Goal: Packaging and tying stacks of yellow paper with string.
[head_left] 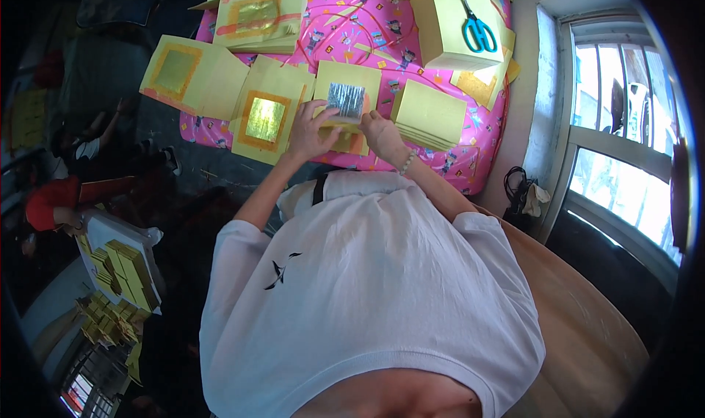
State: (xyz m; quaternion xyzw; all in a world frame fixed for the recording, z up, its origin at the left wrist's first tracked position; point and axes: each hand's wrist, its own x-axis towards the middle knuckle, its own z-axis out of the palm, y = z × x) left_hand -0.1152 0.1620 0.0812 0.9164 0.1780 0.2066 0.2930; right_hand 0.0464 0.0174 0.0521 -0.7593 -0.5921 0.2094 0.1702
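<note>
A yellow paper sheet (367, 77) with a silver foil square (346, 100) lies in front of me on the pink table. My left hand (312, 130) is at its near left corner, fingers spread over the paper and thumb at the near edge, which looks raised. At the near right corner, my right hand (383, 137) has its fingers curled together on the same edge. Part of the sheet is hidden behind the hands. Left of it are a sheet with a gold foil square (266, 117) framed in orange and another orange-framed sheet (175, 69).
A yellow paper stack (429, 113) sits to the right. Behind it, teal-handled scissors (479, 35) rest on a taller stack (440, 22). More foil sheets (261, 18) lie at the back left, with red cords on the patterned tablecloth (352, 33). At far left, a person (55, 204) in red is beside another table.
</note>
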